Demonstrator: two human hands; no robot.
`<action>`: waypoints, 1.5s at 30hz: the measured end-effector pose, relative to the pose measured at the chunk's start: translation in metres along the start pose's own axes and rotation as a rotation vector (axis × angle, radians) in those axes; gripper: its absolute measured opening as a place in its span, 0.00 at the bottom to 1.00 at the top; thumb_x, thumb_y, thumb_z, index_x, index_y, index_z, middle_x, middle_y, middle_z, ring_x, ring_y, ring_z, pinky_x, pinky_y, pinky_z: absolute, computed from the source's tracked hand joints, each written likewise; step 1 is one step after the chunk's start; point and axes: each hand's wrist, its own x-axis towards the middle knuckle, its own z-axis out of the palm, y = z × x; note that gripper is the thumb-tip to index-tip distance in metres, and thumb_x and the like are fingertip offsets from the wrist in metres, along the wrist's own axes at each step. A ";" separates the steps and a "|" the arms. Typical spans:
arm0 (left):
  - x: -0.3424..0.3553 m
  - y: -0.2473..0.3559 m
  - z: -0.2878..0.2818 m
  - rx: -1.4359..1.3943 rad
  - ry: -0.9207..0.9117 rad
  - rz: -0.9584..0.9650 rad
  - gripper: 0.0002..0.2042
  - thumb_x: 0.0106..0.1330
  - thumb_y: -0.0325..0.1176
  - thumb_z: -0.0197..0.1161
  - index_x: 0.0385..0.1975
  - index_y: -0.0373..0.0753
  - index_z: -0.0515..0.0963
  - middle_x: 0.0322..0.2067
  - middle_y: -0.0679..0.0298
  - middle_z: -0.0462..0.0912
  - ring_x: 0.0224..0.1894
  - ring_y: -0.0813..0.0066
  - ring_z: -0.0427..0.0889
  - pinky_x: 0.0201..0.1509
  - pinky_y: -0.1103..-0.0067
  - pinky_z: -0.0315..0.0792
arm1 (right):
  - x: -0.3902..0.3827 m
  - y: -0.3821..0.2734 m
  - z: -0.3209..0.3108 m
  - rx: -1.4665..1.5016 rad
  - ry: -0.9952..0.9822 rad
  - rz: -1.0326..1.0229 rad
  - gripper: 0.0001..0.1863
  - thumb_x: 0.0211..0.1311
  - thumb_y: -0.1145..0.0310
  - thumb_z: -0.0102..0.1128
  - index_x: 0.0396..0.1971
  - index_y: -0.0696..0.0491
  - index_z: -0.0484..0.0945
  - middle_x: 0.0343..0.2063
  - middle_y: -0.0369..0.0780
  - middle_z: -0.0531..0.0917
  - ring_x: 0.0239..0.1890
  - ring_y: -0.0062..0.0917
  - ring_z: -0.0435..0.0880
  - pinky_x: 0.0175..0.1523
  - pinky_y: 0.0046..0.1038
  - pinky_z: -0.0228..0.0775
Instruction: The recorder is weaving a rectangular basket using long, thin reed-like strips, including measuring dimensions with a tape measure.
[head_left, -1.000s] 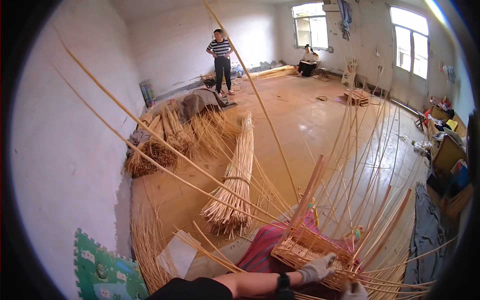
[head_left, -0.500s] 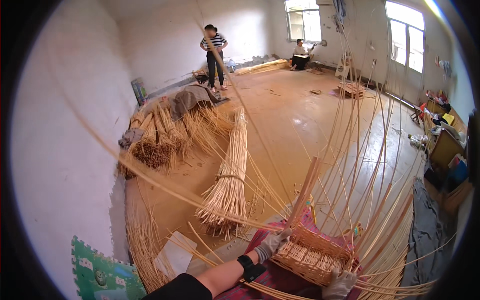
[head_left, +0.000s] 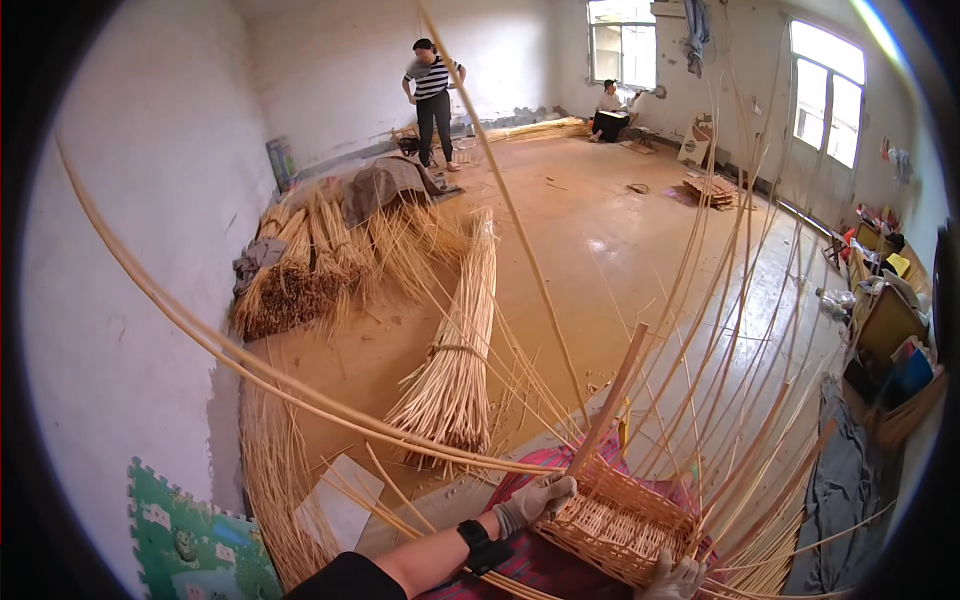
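The basket (head_left: 620, 525) is showing golden tan, and the stake (head_left: 610, 400) is displaying a redder brown. The left glove (head_left: 537, 502) and right glove (head_left: 672, 580) are both looking pale grey. The sleeve (head_left: 345, 578) is showing plain black, and the watch (head_left: 475, 535) is matching it. The cloth (head_left: 555, 567) is bearing darker stripes on pinkish red. The bundle (head_left: 455, 370) is gleaming pale straw, while the piled stems (head_left: 330, 240) are shading from yellow to dark brown ends. The floor (head_left: 560, 260) is blending orange-brown into grey. The mat (head_left: 170, 545) is displaying green with pale patches. The shirt (head_left: 428, 77) is carrying black and white stripes above black trousers (head_left: 433, 125).
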 end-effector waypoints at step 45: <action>-0.141 0.047 -0.064 0.522 0.122 0.113 0.14 0.76 0.38 0.64 0.54 0.36 0.81 0.47 0.64 0.86 0.51 0.74 0.85 0.60 0.73 0.80 | -0.058 -0.021 -0.031 0.182 -0.420 -0.237 0.11 0.60 0.58 0.69 0.31 0.51 0.87 0.35 0.41 0.86 0.44 0.41 0.84 0.50 0.42 0.75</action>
